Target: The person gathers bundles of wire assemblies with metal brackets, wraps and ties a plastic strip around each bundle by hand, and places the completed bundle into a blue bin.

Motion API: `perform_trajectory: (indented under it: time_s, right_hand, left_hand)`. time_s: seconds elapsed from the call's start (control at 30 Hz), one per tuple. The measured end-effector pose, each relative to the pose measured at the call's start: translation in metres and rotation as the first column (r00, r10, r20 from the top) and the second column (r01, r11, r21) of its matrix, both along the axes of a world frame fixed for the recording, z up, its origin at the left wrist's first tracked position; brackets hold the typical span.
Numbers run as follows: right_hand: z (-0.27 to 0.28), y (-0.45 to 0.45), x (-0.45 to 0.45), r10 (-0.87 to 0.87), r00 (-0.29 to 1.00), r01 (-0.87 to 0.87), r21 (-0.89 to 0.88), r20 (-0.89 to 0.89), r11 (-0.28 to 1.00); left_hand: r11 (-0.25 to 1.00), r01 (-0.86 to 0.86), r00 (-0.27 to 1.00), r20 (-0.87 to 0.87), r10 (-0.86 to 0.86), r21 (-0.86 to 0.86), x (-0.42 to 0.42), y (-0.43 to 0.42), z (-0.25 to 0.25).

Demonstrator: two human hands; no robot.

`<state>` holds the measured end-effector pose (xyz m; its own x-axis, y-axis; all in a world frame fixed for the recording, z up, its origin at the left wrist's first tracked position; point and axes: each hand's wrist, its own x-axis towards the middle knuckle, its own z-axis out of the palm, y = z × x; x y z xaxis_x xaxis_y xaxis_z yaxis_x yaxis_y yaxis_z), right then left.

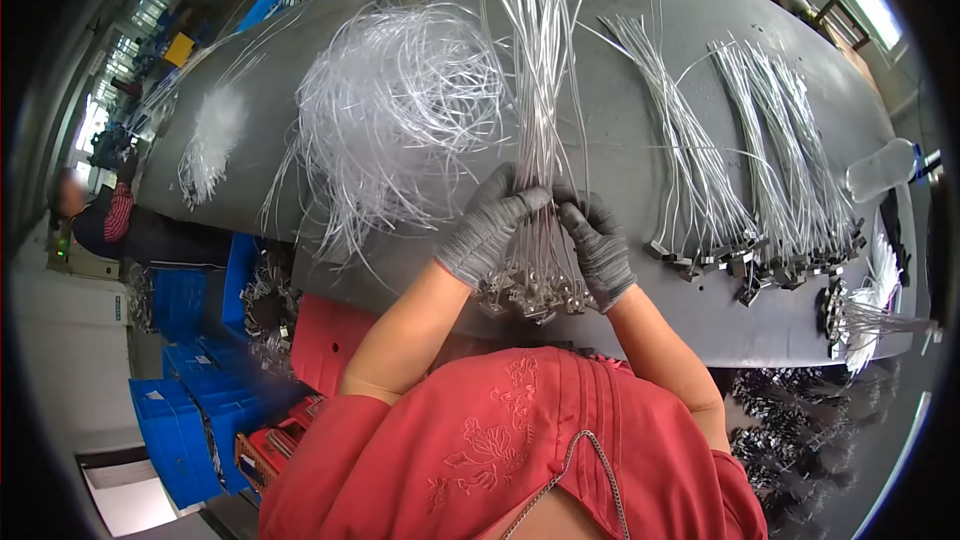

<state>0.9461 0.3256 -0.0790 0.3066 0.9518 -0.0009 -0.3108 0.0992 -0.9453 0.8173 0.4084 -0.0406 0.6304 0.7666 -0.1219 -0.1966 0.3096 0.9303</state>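
A bundle of silvery wires (540, 70) stretches away from me across the table, with small metal end pieces (537, 295) clustered at its near end. My left hand (492, 225), in a grey knit glove, is closed round the bundle just above those end pieces. On the other side my right hand (597, 245), gloved the same way, has its thumb and fingers closed at the bundle's right edge. Its fingertips are partly hidden behind the wires. To the right lie more wire bundles (690, 155) with dark metal ends toward me.
A loose heap of clear strands (400, 110) lies left of the bundle, and a smaller white tuft (215, 140) farther left. A plastic bottle (882, 170) rests at the table's right edge. Blue crates (175, 440) stand lower left. Another person (105, 215) is at far left.
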Motion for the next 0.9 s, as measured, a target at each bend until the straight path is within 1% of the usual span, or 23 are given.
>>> perform_trajectory:
  time_s: [0.03, 0.13, 0.23, 0.33, 0.43, 0.53, 0.57, 0.67, 0.77, 0.9]
  right_hand:
    - [-0.001, -0.001, 0.001, -0.02, 0.998, 0.019, 0.018, 0.06, 1.0]
    - [0.008, -0.006, 0.002, 0.034, 0.996, -0.033, -0.014, 0.078, 0.999]
    - [0.016, -0.009, 0.004, 0.139, 0.99, -0.138, -0.057, 0.017, 0.989]
    - [0.02, -0.01, -0.001, 0.161, 0.987, -0.16, 0.025, -0.004, 0.987]
    - [0.029, -0.016, 0.006, 0.19, 0.981, -0.186, -0.102, 0.03, 0.977]
    - [0.016, -0.019, 0.017, 0.198, 0.98, -0.196, -0.145, -0.001, 0.97]
    - [0.013, -0.018, 0.018, 0.205, 0.979, -0.205, -0.095, -0.013, 0.974]
    - [0.01, -0.017, 0.019, 0.183, 0.979, -0.195, -0.14, -0.091, 0.971]
    - [0.003, -0.015, 0.024, 0.152, 0.983, -0.163, -0.103, -0.106, 0.981]
    - [0.005, -0.016, 0.032, 0.168, 0.98, -0.187, -0.216, -0.105, 0.958]
  left_hand:
    - [1.0, 0.0, 1.0, 0.009, 0.0, 0.002, -0.002, -0.002, 0.002]
    - [0.998, -0.038, 0.999, -0.029, 0.04, 0.046, -0.005, -0.009, 0.007]
    - [0.998, -0.05, 0.997, -0.052, 0.052, 0.041, -0.008, -0.014, 0.004]
    - [0.998, 0.012, 0.992, -0.129, -0.004, 0.063, -0.014, -0.015, 0.004]
    - [1.0, -0.015, 0.993, -0.118, 0.017, 0.013, -0.018, -0.02, -0.001]
    - [1.0, 0.005, 0.994, -0.106, -0.008, -0.025, -0.023, -0.021, -0.005]
    - [1.0, 0.003, 0.994, -0.111, -0.005, -0.024, -0.023, -0.021, -0.007]
    - [1.0, 0.0, 0.992, -0.128, -0.001, -0.009, -0.023, -0.021, -0.012]
    - [1.0, -0.002, 0.989, -0.148, 0.003, 0.007, -0.023, -0.022, -0.012]
    - [1.0, -0.002, 0.988, -0.152, 0.001, -0.006, -0.02, -0.025, -0.007]
